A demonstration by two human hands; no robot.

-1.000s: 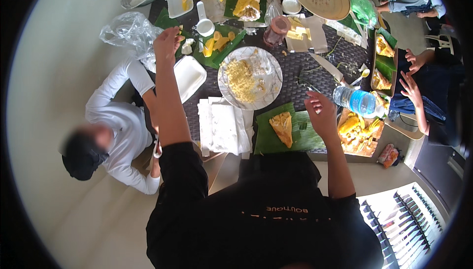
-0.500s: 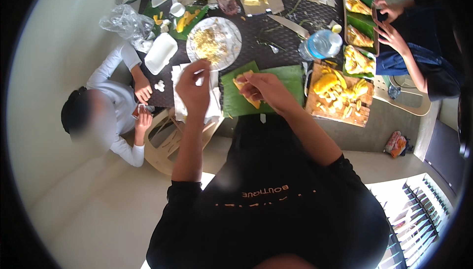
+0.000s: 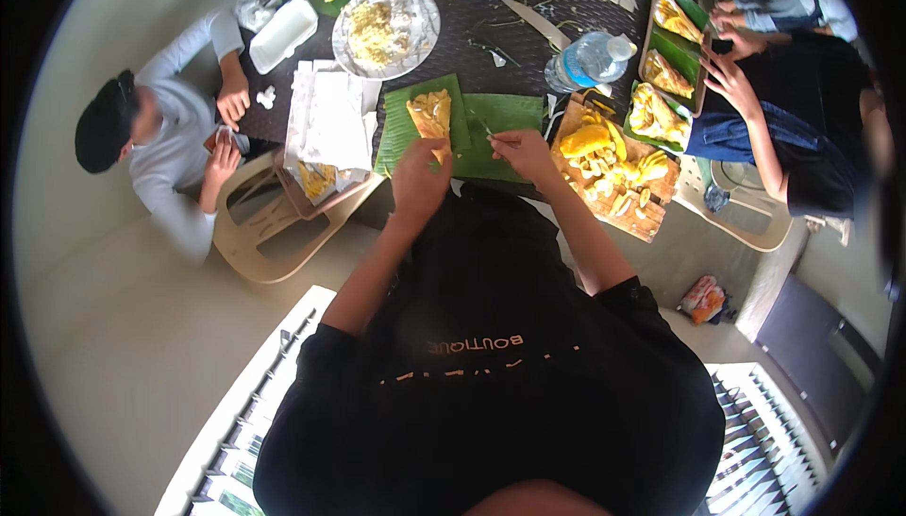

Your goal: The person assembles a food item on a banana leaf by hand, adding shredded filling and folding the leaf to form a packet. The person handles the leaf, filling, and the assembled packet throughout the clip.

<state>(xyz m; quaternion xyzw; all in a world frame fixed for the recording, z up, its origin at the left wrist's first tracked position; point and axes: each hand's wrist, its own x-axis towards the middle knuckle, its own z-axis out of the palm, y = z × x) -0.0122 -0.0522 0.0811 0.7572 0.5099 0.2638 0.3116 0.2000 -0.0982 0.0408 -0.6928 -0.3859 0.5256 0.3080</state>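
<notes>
A folded yellow crepe (image 3: 430,112) with pale bits on top lies on the left piece of banana leaf (image 3: 394,129). At its near, narrow end is my left hand (image 3: 421,178), fingers curled closed around the tip and partly hiding it. My right hand (image 3: 525,153) is just above the right piece of banana leaf (image 3: 514,112), thumb and fingers pinched together. A thin strip seems to stick out from that pinch, too fine to name. Beyond my left hand sits a round marbled plate (image 3: 422,55) of shredded yellow food.
To the right, a wooden board (image 3: 649,221) bears sliced yellow fruit, with a water bottle (image 3: 587,63) and a knife (image 3: 536,23) beyond. White paper (image 3: 326,110) and a foam box (image 3: 283,36) stand left. Co-workers flank the table; one reaches toward a leaf-lined tray (image 3: 645,55) of crepes.
My left hand has come down from beside the plate to the crepe's near end. My right hand has let go of the crepe and moved right. The whole view has shifted.
</notes>
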